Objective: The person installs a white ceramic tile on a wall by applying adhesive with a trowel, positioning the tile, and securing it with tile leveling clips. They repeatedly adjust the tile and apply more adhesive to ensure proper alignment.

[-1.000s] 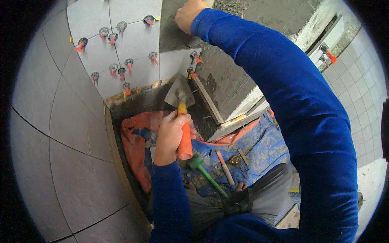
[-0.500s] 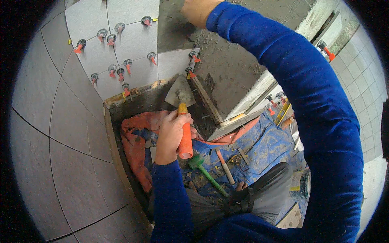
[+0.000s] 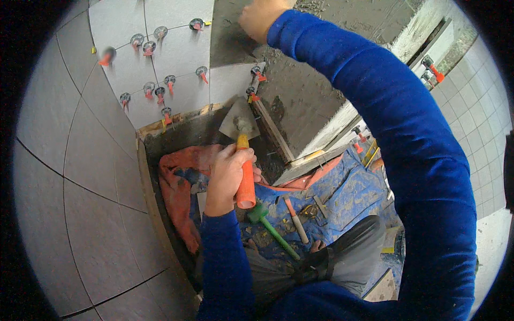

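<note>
My left hand (image 3: 227, 179) is closed round the orange handle of a trowel (image 3: 241, 124). Its pointed metal blade faces away from me, with a little grey mortar on it. At the top edge, my right hand (image 3: 263, 20) is over the mortar-covered wall (image 3: 305, 80); its fingers are partly cut off and I cannot make out what they hold. Beside it on the left stand pale wall tiles (image 3: 182, 48), with round tile levelling clips (image 3: 201, 71) with red tips along the joints.
Large grey tiles (image 3: 96, 224) cover the left side. Below lies a dirty blue tarp (image 3: 342, 187) with an orange cloth (image 3: 174, 176). On the tarp are a green mallet (image 3: 273, 230), a hammer with an orange-and-pale handle (image 3: 295, 218) and a bucket (image 3: 395, 241). A wooden strip (image 3: 273, 131) leans by the ledge.
My right hand and forearm have shifted slightly left and a little down. My left hand stays closed on the trowel, almost unmoved. The view has turned very slightly.
</note>
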`<act>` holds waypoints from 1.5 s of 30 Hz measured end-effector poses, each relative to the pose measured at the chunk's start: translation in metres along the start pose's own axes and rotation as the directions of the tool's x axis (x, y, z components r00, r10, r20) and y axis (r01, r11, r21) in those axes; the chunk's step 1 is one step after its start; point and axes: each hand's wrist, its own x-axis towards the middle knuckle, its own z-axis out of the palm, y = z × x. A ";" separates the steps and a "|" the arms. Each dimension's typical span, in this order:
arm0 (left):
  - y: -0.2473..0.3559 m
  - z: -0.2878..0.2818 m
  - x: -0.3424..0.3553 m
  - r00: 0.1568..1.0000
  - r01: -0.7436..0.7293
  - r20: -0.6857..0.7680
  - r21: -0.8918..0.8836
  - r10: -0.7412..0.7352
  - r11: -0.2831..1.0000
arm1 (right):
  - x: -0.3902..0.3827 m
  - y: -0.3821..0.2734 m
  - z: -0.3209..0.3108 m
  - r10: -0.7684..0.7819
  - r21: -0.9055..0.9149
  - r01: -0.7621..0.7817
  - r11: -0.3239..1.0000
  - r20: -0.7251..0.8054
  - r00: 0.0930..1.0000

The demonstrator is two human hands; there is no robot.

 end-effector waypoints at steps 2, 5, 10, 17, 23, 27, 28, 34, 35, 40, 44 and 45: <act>0.001 -0.001 0.001 1.000 -0.002 -0.007 0.016 0.003 1.000 | -0.003 -0.007 0.005 0.016 0.017 -0.016 1.000 0.024 1.000; -0.001 -0.001 0.001 1.000 -0.004 -0.018 0.006 0.004 1.000 | -0.004 -0.011 0.010 -0.007 0.028 0.007 1.000 0.028 1.000; -0.002 -0.002 0.002 1.000 0.012 -0.017 0.022 -0.011 1.000 | 0.013 0.009 0.009 0.026 0.000 -0.026 1.000 -0.021 0.999; -0.002 0.002 0.001 0.998 -0.014 -0.054 -0.007 0.013 1.000 | -0.002 -0.006 0.013 0.037 0.045 -0.040 0.998 0.062 0.997; -0.002 -0.002 0.002 0.999 -0.024 -0.044 -0.010 0.024 1.000 | 0.014 0.012 -0.010 0.029 0.027 -0.028 0.999 -0.028 0.999; -0.001 -0.001 0.003 0.998 -0.010 -0.060 -0.007 0.010 1.000 | 0.012 0.008 -0.008 0.063 0.060 -0.063 0.996 0.010 0.998; -0.001 -0.001 0.002 0.998 -0.014 -0.056 -0.007 0.014 1.000 | 0.013 0.008 -0.007 0.064 0.076 -0.065 0.995 0.018 0.998; 0.000 -0.005 0.002 0.999 -0.012 -0.048 0.002 0.012 1.000 | 0.022 0.018 -0.002 0.026 0.027 -0.026 0.999 0.004 1.000; -0.001 -0.006 0.001 0.999 -0.006 -0.037 0.002 0.006 1.000 | 0.023 0.019 -0.001 0.028 0.010 -0.028 1.000 0.000 1.000; 0.000 -0.006 0.003 1.000 -0.003 -0.024 0.001 0.003 1.000 | 0.024 0.011 0.010 0.064 0.041 -0.066 0.997 0.052 0.997; 0.000 -0.006 0.001 0.999 0.010 -0.032 -0.014 -0.010 1.000 | 0.027 0.009 0.020 0.046 0.009 -0.046 0.999 0.044 0.998; 0.000 -0.006 0.001 0.999 0.008 -0.032 -0.012 -0.009 1.000 | 0.028 0.010 0.023 0.040 -0.009 -0.040 0.999 0.035 0.999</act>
